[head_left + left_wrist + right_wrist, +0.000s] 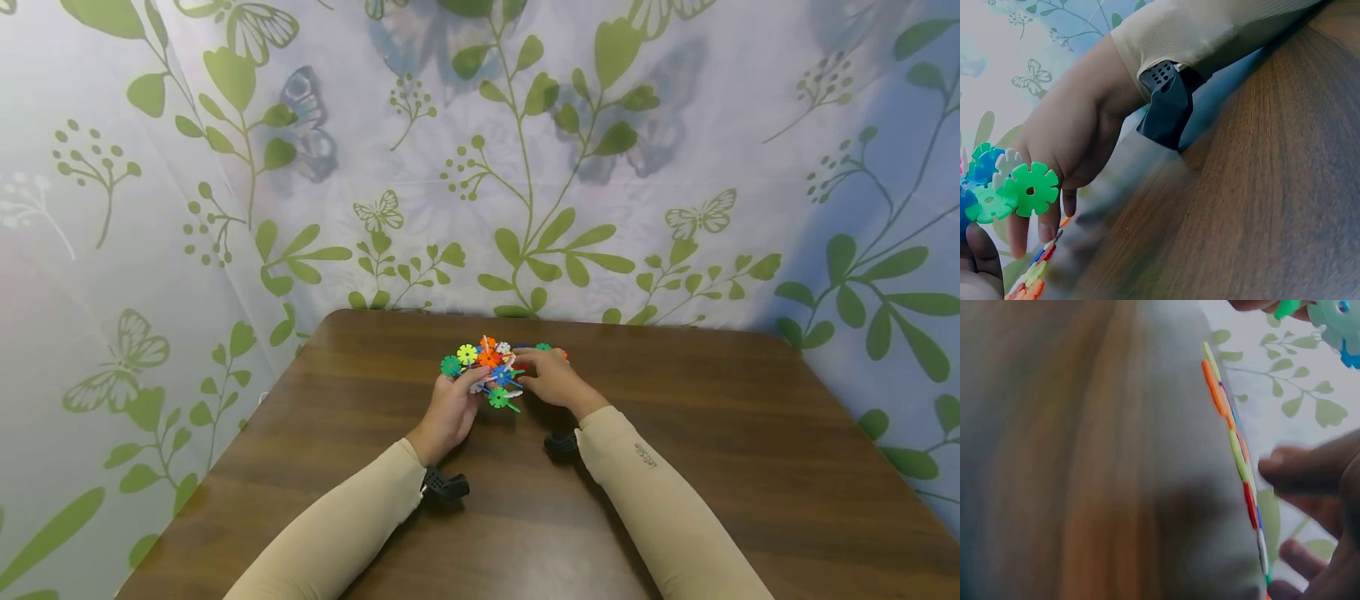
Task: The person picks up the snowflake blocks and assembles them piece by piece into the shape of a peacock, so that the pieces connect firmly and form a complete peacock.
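In the head view my left hand (450, 417) holds a cluster of slotted plastic building discs (491, 360), joined at angles in green, yellow, orange, blue and white. Its thumb lies against the cluster's near side; the other fingers are partly hidden. My right hand (558, 383) is close by on the right, and whether it touches the cluster is hard to tell. The right wrist view shows this hand's fingers (1310, 469) apart and slightly bent, holding nothing visible. A green disc (1038, 195) of the cluster stands out in the left wrist view.
Loose discs (1241, 456) in several colours lie flat on the brown wooden table (675, 467), beyond my hands. A leaf-patterned cloth (420, 167) hangs behind the table. Black devices (1169, 106) are strapped at the wrists.
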`<state>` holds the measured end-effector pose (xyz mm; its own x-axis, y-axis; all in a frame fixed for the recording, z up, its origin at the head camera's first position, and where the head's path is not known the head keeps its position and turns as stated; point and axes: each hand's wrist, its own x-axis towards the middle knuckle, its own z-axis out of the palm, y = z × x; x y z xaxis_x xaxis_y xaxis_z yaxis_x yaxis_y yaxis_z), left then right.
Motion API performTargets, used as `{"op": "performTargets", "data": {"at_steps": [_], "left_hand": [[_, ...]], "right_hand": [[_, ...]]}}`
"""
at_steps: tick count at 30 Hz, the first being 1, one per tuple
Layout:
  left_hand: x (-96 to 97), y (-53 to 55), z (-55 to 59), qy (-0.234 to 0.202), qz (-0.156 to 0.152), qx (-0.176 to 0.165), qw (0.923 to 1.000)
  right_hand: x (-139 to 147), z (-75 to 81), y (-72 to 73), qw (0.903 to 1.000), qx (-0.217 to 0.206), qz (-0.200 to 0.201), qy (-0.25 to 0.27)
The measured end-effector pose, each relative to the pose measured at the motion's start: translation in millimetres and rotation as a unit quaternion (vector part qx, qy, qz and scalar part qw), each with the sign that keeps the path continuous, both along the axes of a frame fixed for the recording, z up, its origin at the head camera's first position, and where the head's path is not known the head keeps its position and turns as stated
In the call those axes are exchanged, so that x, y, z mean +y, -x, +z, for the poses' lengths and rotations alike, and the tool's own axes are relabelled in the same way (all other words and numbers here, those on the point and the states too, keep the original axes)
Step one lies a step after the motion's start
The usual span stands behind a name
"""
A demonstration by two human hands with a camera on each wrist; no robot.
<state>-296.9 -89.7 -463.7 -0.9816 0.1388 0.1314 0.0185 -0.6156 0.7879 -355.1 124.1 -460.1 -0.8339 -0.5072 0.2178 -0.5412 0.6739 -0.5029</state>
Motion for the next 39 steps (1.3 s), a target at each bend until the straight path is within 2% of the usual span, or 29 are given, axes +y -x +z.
{"op": "performTargets", "data": {"at_steps": [3,6,11,15,20,23,26,30,34,35,37,39], "left_hand": [[-0.3,0.7,-0.4,-0.005,0.005,0.002,1.0000],[-1.0,1.6,-1.3,-0.010,0.005,0.004,0.9999],[-2.1,3.3,-1.3,-0.008,0.000,0.014,0.9999],[-1.6,2.8,-0.6,-0.005,0.000,0.017,0.9998],[-1.7,-0.6,0.2,-0.010,0.004,0.021,0.9997],[-2.8,-2.6,0.8,-0.008,0.004,0.024,0.9997],[-3.1,-3.5,1.2,-0.003,0.002,0.025,0.9997],[-3.5,-4.2,0.8,0.010,-0.006,0.019,0.9997],[-3.7,-6.3,1.2,0.035,-0.012,0.009,0.9993],[-3.7,-7.1,1.4,0.042,-0.012,0.008,0.9990],[-3.8,-9.0,1.3,0.059,-0.012,0.004,0.9982],[-3.7,-11.1,1.6,0.078,-0.012,0.003,0.9969]], "right_hand": [[-4,-2.5,1.1,0.9992,0.003,-0.033,-0.020],[-4,-4.2,-1.1,0.9977,-0.009,-0.065,-0.016],[1,-5.0,-3.8,0.9973,-0.032,-0.061,0.026],[5,-4.3,-7.0,0.9933,-0.075,-0.060,0.064],[7,-0.2,-10.2,0.9884,-0.080,-0.083,0.099],[8,8.1,-10.7,0.9785,-0.069,-0.105,0.163],[10,22.3,-14.2,0.9604,-0.064,-0.113,0.246],[12,45.1,-24.2,0.9385,-0.076,-0.089,0.325],[14,65.7,-35.2,0.9225,-0.110,-0.052,0.366],[14,70.3,-37.6,0.9210,-0.116,-0.040,0.370],[13,78.0,-41.7,0.9244,-0.112,-0.018,0.364],[13,83.8,-44.5,0.9339,-0.093,0.009,0.345]]}}
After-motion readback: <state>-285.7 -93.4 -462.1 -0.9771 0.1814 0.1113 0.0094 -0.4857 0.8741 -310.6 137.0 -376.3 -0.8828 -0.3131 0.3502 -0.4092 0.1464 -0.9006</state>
